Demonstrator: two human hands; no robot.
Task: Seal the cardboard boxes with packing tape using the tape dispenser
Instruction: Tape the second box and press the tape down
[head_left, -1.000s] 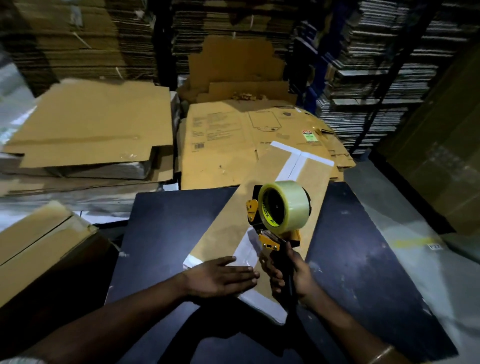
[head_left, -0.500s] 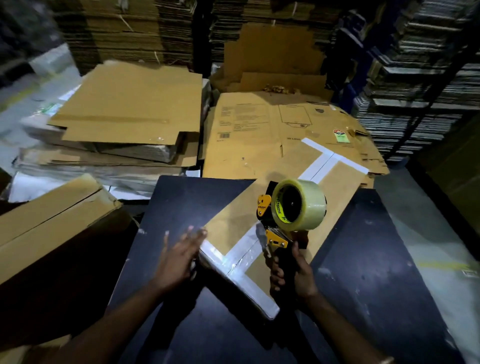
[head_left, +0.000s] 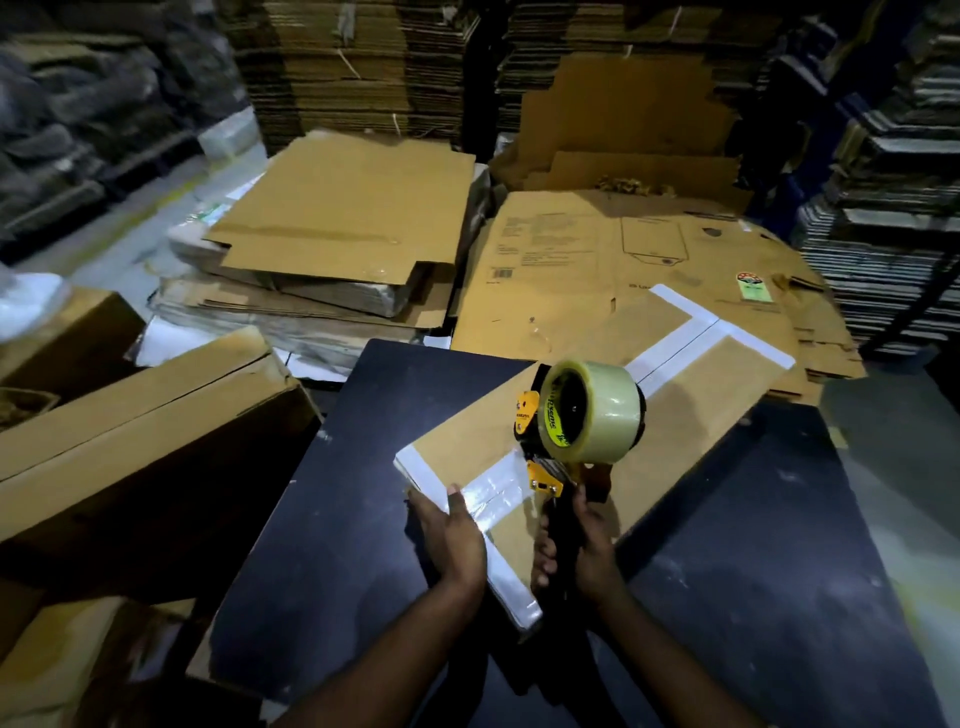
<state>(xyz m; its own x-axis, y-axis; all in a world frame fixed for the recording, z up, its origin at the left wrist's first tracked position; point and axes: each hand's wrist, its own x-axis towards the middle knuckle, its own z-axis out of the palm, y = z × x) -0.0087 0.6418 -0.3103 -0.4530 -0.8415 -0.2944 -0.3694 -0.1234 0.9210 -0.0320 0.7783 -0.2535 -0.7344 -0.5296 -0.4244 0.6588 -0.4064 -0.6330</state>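
A flat brown cardboard box (head_left: 680, 415) lies slantwise on a black table (head_left: 322, 545), with clear tape along its middle seam and across both ends. My left hand (head_left: 454, 540) grips the box's near taped end, thumb on top and fingers hidden under the edge. My right hand (head_left: 582, 551) holds the black handle of a yellow and black tape dispenser (head_left: 576, 431), upright over the box. A fat roll of clear tape sits on the dispenser, facing left.
A big brown box (head_left: 140, 431) stands at the table's left edge. Behind the table lie piles of flattened cartons (head_left: 343, 228) and a printed flat carton (head_left: 597, 260). Tall stacks of cardboard (head_left: 353, 62) fill the background. Grey floor (head_left: 893, 509) shows at the right.
My left hand left the box top, swung out to the left, then came back and took hold of the near taped end. The dispenser stayed upright in my right hand.
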